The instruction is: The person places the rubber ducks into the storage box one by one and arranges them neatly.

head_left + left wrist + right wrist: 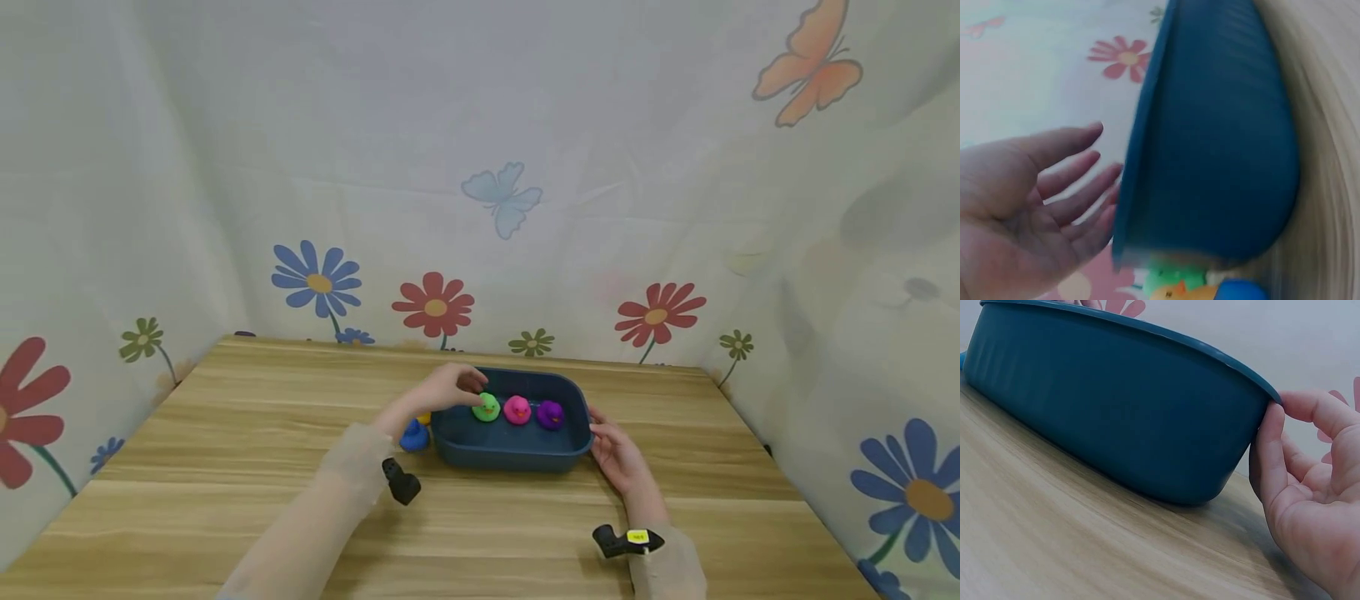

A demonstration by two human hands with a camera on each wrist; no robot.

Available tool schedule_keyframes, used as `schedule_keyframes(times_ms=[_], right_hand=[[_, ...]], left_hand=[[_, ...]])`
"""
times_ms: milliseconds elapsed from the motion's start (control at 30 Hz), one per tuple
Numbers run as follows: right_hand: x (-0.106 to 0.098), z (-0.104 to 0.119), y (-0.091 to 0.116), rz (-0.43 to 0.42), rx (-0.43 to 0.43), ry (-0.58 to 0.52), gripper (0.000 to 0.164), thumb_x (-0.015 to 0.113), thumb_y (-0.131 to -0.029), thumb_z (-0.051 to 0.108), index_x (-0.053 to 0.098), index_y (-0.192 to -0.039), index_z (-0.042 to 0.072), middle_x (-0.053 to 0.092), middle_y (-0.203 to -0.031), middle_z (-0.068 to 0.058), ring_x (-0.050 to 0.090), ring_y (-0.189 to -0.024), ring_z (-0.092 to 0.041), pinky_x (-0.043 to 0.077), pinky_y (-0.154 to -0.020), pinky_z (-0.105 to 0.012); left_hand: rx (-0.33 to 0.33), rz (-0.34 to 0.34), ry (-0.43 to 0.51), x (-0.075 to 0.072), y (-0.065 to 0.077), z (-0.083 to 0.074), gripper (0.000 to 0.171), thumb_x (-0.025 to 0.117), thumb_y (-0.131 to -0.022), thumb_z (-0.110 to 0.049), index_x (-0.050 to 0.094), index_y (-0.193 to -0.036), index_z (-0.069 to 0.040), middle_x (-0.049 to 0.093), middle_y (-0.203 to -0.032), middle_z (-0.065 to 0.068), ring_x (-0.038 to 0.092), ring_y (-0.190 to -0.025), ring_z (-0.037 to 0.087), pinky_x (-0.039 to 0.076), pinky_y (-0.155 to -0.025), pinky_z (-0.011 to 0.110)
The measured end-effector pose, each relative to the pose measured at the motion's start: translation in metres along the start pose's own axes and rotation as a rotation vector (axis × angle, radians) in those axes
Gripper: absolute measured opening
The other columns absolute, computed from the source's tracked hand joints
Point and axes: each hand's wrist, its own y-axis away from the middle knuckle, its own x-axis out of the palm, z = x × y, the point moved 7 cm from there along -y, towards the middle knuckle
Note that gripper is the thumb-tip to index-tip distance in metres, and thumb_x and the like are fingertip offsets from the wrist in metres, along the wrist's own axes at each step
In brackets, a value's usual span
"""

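A dark blue plastic basin (502, 457) stands on the table with a green rubber duck (487, 407), a pink rubber duck (517, 410) and a purple rubber duck (551, 415) in a row inside. My left hand (452, 388) reaches over its left rim, close to the green duck. Its fingers are loosely bent and hold nothing in the left wrist view. At the basin's right end, my right hand (1316, 481) pinches the rim between thumb and finger. A blue rubber duck (414, 436) sits outside, beside the left wall.
Partly hidden by my left wrist, an orange duck (1184, 292) lies near the blue one, with a green toy (1169, 276) behind it. The wood-grain table (510, 533) ends at a flower-printed cloth (375, 208) at the back and sides.
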Motion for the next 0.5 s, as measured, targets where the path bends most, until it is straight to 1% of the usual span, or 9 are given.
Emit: schedule_keyframes(times_ms=[67,100,167,233,300,367,400,500], right_hand=[[0.0,0.0,0.0,-0.002,-0.002,0.004,0.039,0.026,-0.099,-0.009,0.054,-0.117,0.01,0.062,-0.108,0.001,0.063,-0.091,-0.007,0.053,-0.082,-0.016],[0.0,0.0,0.0,-0.002,-0.002,0.004,0.039,0.026,-0.099,-0.009,0.054,-0.117,0.01,0.062,-0.107,0.001,0.064,-0.091,-0.007,0.053,-0.082,-0.016],[0.001,0.0,0.0,0.007,-0.005,0.008,0.039,0.025,-0.099,-0.009,0.054,-0.117,0.01,0.062,-0.107,0.001,0.063,-0.091,-0.006,0.053,-0.083,-0.016],[0.001,0.0,0.0,0.016,-0.006,0.005,0.039,0.025,-0.099,-0.008,0.054,-0.117,0.01,0.062,-0.107,0.001,0.063,-0.092,-0.006,0.053,-0.083,-0.016],[0.001,0.0,0.0,0.032,-0.008,0.0,0.04,0.024,-0.099,-0.008,0.055,-0.117,0.011,0.062,-0.108,0.002,0.063,-0.092,-0.006,0.053,-0.083,-0.016],[0.002,0.0,0.0,0.049,-0.013,-0.01,0.041,0.023,-0.099,-0.009,0.055,-0.118,0.011,0.062,-0.108,0.001,0.063,-0.093,-0.007,0.053,-0.084,-0.016],[0.002,0.0,0.0,0.053,-0.009,-0.018,0.042,0.023,-0.099,-0.009,0.055,-0.118,0.011,0.062,-0.108,0.001,0.063,-0.093,-0.007,0.053,-0.084,-0.016],[0.002,0.0,0.0,0.054,-0.009,-0.029,0.042,0.023,-0.099,-0.009,0.055,-0.118,0.01,0.062,-0.108,0.001,0.064,-0.093,-0.007,0.053,-0.083,-0.016]], left_hand=[[0.039,-0.006,0.037,-0.007,0.005,0.002,0.036,0.068,-0.091,-0.008,0.06,-0.122,0.007,0.068,-0.112,0.022,0.065,-0.106,0.031,0.055,-0.092,0.038],[0.042,-0.01,0.062,-0.01,0.009,0.003,0.036,0.068,-0.091,-0.008,0.06,-0.123,0.006,0.068,-0.111,0.022,0.065,-0.105,0.03,0.055,-0.092,0.038],[0.029,-0.028,0.095,-0.018,0.015,0.008,0.035,0.067,-0.092,-0.01,0.06,-0.124,0.003,0.069,-0.11,0.018,0.065,-0.103,0.027,0.054,-0.092,0.036],[0.017,-0.048,0.125,-0.027,0.021,0.014,0.037,0.066,-0.093,-0.012,0.059,-0.126,0.002,0.068,-0.111,0.018,0.064,-0.102,0.025,0.054,-0.091,0.036],[0.001,-0.071,0.15,-0.035,0.027,0.022,0.04,0.066,-0.093,-0.013,0.058,-0.128,0.003,0.067,-0.113,0.019,0.063,-0.102,0.025,0.054,-0.091,0.034],[-0.001,-0.082,0.174,-0.041,0.033,0.029,0.042,0.065,-0.093,-0.013,0.056,-0.131,0.005,0.065,-0.117,0.023,0.062,-0.103,0.027,0.054,-0.091,0.034],[0.001,-0.087,0.178,-0.044,0.036,0.033,0.043,0.065,-0.094,-0.014,0.055,-0.131,0.005,0.064,-0.118,0.024,0.062,-0.104,0.028,0.054,-0.091,0.034],[-0.019,-0.107,0.176,-0.051,0.044,0.046,0.043,0.066,-0.093,-0.015,0.056,-0.131,0.003,0.064,-0.119,0.023,0.061,-0.106,0.029,0.054,-0.091,0.034]])
